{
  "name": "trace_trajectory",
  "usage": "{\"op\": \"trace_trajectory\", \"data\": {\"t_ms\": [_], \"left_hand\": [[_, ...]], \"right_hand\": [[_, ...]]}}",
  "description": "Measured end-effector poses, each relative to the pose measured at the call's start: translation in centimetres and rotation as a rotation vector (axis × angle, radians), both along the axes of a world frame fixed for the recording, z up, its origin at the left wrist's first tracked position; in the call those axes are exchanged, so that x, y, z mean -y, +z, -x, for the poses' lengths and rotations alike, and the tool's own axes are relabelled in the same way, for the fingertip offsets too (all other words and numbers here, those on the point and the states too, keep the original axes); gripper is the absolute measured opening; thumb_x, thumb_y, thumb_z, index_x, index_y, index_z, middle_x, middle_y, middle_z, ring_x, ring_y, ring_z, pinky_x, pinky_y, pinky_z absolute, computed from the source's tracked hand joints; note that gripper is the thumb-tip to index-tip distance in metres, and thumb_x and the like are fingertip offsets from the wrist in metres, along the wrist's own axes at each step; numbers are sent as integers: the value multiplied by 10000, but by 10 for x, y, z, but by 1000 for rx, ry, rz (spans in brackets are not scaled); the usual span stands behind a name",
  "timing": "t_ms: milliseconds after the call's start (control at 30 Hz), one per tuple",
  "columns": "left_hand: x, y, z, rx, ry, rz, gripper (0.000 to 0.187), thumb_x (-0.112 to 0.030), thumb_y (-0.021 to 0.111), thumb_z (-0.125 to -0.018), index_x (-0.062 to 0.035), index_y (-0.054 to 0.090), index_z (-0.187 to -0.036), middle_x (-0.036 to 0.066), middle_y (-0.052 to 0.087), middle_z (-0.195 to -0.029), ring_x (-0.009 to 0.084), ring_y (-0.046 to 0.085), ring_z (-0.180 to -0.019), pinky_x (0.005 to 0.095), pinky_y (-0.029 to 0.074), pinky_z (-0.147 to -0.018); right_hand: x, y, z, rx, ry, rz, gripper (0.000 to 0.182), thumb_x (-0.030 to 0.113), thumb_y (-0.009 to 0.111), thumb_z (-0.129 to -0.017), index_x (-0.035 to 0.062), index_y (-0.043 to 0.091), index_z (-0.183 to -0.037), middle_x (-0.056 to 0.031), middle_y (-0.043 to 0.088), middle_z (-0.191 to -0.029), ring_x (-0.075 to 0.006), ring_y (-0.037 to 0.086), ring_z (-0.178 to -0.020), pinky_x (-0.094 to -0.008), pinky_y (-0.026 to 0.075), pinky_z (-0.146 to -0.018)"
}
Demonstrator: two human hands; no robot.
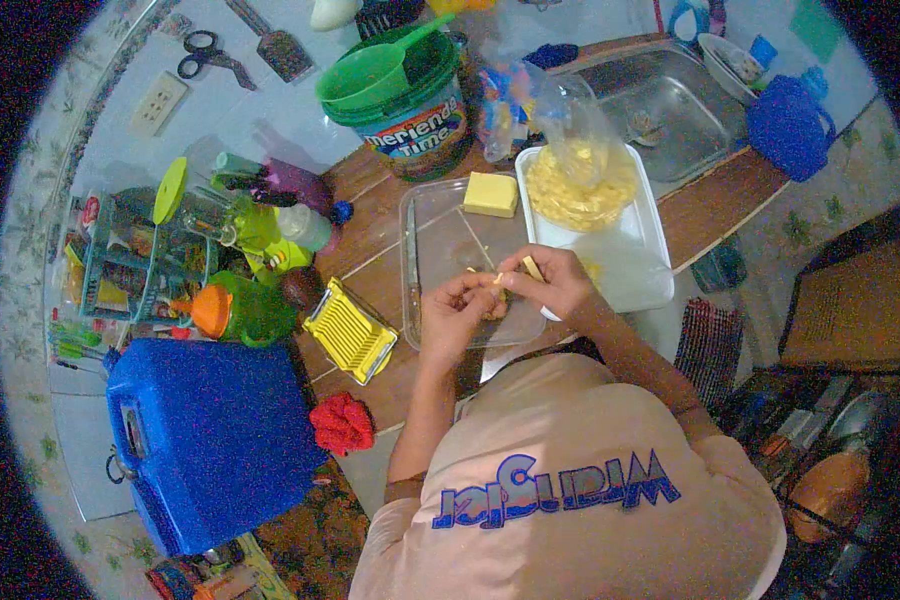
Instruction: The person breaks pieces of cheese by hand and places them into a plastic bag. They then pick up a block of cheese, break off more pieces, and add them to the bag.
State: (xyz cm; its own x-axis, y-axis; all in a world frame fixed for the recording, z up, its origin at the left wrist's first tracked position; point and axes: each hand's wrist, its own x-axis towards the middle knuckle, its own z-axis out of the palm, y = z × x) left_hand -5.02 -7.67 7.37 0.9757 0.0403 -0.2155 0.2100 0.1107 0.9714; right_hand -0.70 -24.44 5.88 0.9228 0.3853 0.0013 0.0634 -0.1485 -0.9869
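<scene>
Indoors, a small pale piece [499,281] is pinched by the fingers of the left hand [453,306] and right hand [560,282] above a clear tray [444,245] on the desk [368,205].
Judged light, soft and easily squashed, it is best taken by its ends; a yellow strip [532,268] is held by the right hand.

On the brown counter [358,190] — clear tray [445,245], white tray [630,265], yellow slicer [350,332], bucket [418,135].

Left hand [453,308] and right hand [558,283] are pinching pale-yellow bits [532,268] over clear tray [445,235], yellow block [491,195] sitting at its far end.
</scene>
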Motion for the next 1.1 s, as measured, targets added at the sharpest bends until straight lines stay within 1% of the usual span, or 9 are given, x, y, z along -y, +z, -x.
{"op": "trace_trajectory", "data": {"t_ms": [167,267,400,467,567,667,767,867,1100], "left_hand": [[0,2,0,27,-29,25,155,-82,660,-776,20,652,-892,72,654,-759,125,606,-646,253,484,-625],[-1,-2,-2,26,-51,52,153,-78,652,-781,19,648,-899,78,655,-754,133,611,-639,256,489,-623],[-1,-2,-2,27,-53,57,151,-75,644,-787,18,644,-905,83,655,-750,141,616,-637,260,495,-624],[-2,-5,-2,31,-64,69,153,-90,637,-819,7,638,-938,56,648,-751,103,600,-641,223,479,-608],[-1,-2,-1,54,-67,70,157,-101,636,-835,2,633,-953,41,642,-753,84,588,-648,206,469,-605],[-2,0,-1,70,-64,60,160,-105,641,-832,1,632,-952,36,636,-750,83,584,-658,207,464,-610],[-2,1,0,107,-72,34,154,-103,643,-830,-4,633,-948,30,630,-746,82,579,-662,207,461,-610],[-1,2,1,147,-81,33,143,-95,641,-828,-8,633,-941,27,629,-750,82,578,-665,208,459,-610],[-2,0,-1,118,-108,69,128,-81,640,-825,-8,634,-930,24,629,-758,82,581,-672,209,459,-613]], "right_hand": [[5,15,-2,-268,96,-68,230,236,641,-810,27,638,-907,-86,650,-807,-161,606,-752,-314,475,-702],[5,15,-3,-283,88,-28,233,238,638,-814,24,632,-906,-69,648,-791,-151,598,-727,-300,473,-671],[3,3,0,-40,19,-32,226,250,638,-813,37,632,-890,-74,652,-791,-160,608,-717,-294,468,-653],[1,1,2,51,1,-50,224,256,641,-810,44,633,-881,-83,653,-797,-167,615,-723,-295,468,-659],[3,12,6,111,36,-26,164,141,635,-821,14,617,-923,-17,624,-793,-62,545,-741,-215,439,-670],[3,15,8,66,35,-67,150,132,635,-818,14,623,-910,-17,629,-800,-65,548,-741,-217,441,-679],[3,10,7,168,-14,-35,214,244,648,-797,44,629,-870,-98,657,-813,-190,630,-752,-310,473,-690],[3,-14,4,238,-24,-50,210,232,652,-792,36,626,-862,-92,658,-801,-185,629,-733,-305,476,-680],[5,6,7,15,-14,-56,206,223,655,-788,38,619,-872,-91,654,-787,-185,626,-714,-304,483,-657]]}}
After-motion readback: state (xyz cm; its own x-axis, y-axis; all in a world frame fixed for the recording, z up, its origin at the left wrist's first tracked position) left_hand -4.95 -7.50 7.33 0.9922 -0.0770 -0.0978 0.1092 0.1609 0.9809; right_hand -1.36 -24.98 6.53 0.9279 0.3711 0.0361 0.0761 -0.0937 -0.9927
